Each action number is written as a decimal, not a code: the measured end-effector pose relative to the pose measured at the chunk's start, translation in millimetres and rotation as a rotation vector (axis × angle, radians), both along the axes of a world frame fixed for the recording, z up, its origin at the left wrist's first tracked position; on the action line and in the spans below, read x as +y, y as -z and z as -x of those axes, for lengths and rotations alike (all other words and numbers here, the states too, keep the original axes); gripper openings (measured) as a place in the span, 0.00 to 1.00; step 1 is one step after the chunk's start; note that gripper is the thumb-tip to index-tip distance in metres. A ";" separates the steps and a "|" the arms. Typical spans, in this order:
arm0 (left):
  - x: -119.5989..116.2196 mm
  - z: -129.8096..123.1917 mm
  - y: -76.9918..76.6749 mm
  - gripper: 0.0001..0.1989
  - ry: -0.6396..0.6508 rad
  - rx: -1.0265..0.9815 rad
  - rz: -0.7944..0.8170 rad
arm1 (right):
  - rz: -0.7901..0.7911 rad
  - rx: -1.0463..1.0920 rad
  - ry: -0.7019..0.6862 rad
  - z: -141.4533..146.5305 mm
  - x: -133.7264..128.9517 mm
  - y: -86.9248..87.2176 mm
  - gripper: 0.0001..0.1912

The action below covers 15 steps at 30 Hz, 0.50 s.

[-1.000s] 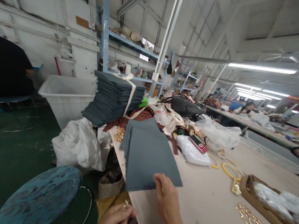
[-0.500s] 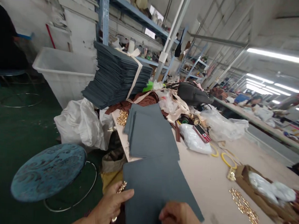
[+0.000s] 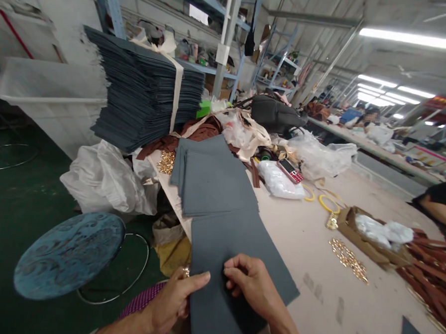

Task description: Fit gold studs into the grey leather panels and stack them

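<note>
Dark grey flat panels (image 3: pixel 222 182) lie overlapping on the pale table (image 3: pixel 314 271). At the left edge of the nearest panel (image 3: pixel 241 238), my left hand (image 3: pixel 174 299) is closed around gold metal pieces (image 3: pixel 186 271), its thumb resting on the panel. My right hand (image 3: pixel 252 283) is over the same panel with thumb and forefinger pinched together; a tiny dark bit shows at the fingertips, too small to name. A pile of gold pieces (image 3: pixel 166 162) lies by the panels' far left corner.
A tall strapped stack of dark sheets (image 3: pixel 148 88) stands at the back left. A blue stool (image 3: pixel 71 253) is at lower left. On the right are a gold chain heap (image 3: pixel 348 261), a cardboard box (image 3: pixel 372 244), brown straps (image 3: pixel 430 277) and a person's arm (image 3: pixel 441 206).
The view has shifted right and down. My right hand has risen further up the panel, its pinch now plainly visible. My left hand lies closer to the panel, with less gold showing.
</note>
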<state>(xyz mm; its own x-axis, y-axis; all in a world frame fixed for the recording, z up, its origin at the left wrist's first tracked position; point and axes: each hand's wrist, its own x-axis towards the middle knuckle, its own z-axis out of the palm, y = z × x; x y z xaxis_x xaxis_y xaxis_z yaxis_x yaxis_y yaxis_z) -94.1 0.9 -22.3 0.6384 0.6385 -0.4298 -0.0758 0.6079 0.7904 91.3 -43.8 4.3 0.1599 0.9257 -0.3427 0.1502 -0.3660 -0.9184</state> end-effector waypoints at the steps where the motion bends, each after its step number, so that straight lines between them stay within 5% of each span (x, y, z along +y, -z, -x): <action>1: 0.4 -1.0 0.8 0.24 0.001 -0.005 0.003 | 0.004 -0.007 -0.006 -0.5 0.3 0.3 0.08; 7: 0.6 -1.5 13.7 0.24 0.042 -0.008 0.006 | 0.050 0.014 -0.028 -0.9 3.0 4.8 0.07; 11: 2.7 3.6 12.3 0.23 0.057 0.157 -0.369 | 0.011 0.021 0.044 -0.6 3.6 1.3 0.08; 15: 23.2 -9.3 -6.8 0.17 0.061 0.181 -0.716 | -0.216 -0.351 0.157 -17.3 2.1 -6.9 0.11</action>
<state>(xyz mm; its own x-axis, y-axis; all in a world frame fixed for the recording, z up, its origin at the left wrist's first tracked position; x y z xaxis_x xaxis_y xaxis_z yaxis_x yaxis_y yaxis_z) -84.8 24.2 -15.4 0.6406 0.7675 -0.0232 0.1111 -0.0627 0.9918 108.6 -41.7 11.2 0.3762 0.9255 -0.0435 0.4247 -0.2139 -0.8797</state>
